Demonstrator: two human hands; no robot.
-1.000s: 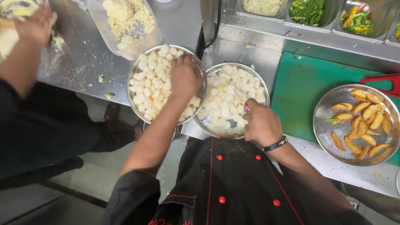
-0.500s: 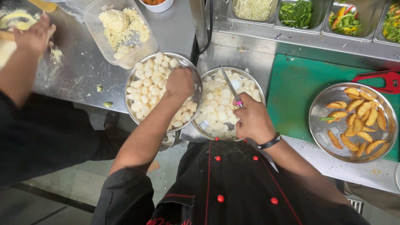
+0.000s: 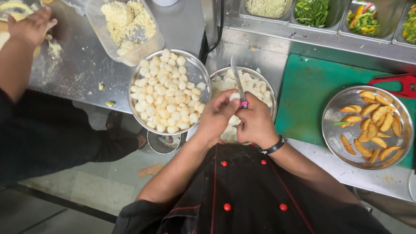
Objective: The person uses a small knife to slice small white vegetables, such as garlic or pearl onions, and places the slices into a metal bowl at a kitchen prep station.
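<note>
Both hands met right over the near steel bowl [image 3: 265, 93], the one holding pale cut chunks. The right hand [image 3: 256, 123] had its grip curled tight round a small knife [image 3: 237, 82], blade pointing up and away, the pink end of the handle just showing above the knuckles. The left hand [image 3: 217, 115] pressed in beside it, fingers pinching a small white piece [image 3: 234, 97] against the blade, held above the bowl's chunks. A dark band [image 3: 273, 147] sat on the right wrist.

Just to the left, touching rims with that bowl, stood a second steel bowl [image 3: 199, 69] heaped with whole round white pieces. Behind it on the steel surface [image 3: 78, 65] rested a clear tub [image 3: 151, 43] of crumbly yellow mix. Off to the right, a green cutting board [image 3: 307, 86] carried a steel plate [image 3: 331, 125] of golden wedges, with a red-handled tool [image 3: 396, 84] beside it. Along the back ran inset pans [image 3: 299, 19] of shredded and chopped greens.

At far left, another person's hand [image 3: 28, 26] pressed down on pale dough [image 3: 8, 11] at the surface's edge.
</note>
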